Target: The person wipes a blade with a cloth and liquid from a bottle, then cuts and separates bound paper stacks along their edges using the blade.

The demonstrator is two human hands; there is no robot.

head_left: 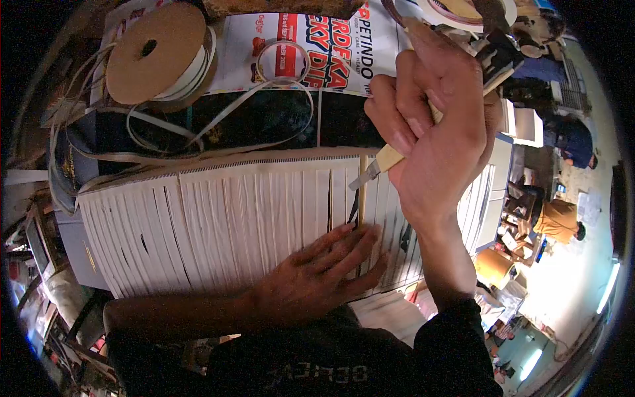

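A long row of book blocks [264, 212] lies packed side by side across my front, with pale page edges facing up and a striped band along the far edge. My right hand [443, 126] is closed around a yellow-handled utility knife [389, 157]. Its blade points down and left, over the row near a dark gap between blocks; whether it touches them I cannot tell. Resting on the near part of the row, my left hand [324, 268] holds nothing, its fingers spread and fingertips close to that gap.
Behind the row, a large cardboard-sided spool [155, 56] stands with loose white ribbon [231, 106] looping from it. A printed banner sheet [291, 49] lies at the back. Dark blue covers [86, 251] show at the row's left end. Other people [559, 218] are at the far right.
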